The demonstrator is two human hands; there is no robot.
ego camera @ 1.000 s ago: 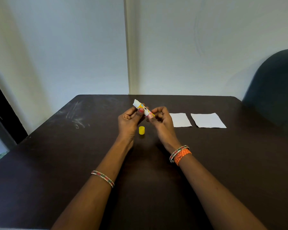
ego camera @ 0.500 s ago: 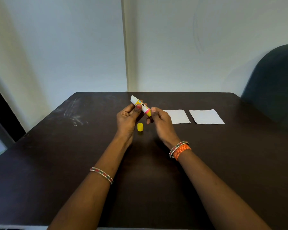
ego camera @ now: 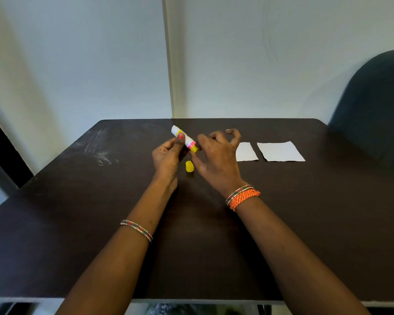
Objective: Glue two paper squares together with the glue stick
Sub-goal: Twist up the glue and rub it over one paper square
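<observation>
— Pale walls meet in a corner behind our dark table, and a dark chair back rises at the right. What do we have in front of us?

— We hold the glue stick above the middle of the table, tilted, its white end up and to the left, its yellow base down and to the right. The left hand grips the tube, thumb pressed on the label and the fingers curled behind it.

— And our right hand?

— It sits at the yellow base. The thumb and one finger seem to touch that end, though we cannot tell for sure that they pinch it; the other fingers arch loosely upward, spread apart.

— Is the cap on?

— No. The yellow cap stands on the table just below the stick, between our two hands.

— Where are the paper squares?

— Both lie flat on the table to the right. The nearer paper square is partly hidden behind the right hand; the farther paper square lies just beside it, a narrow strip of table between them. Neither touches the stick.

— Anything else?

— A thin beaded bangle on our left forearm, an orange braided band with a beaded one on the right wrist, and pale scuff marks on the table at the left.
</observation>
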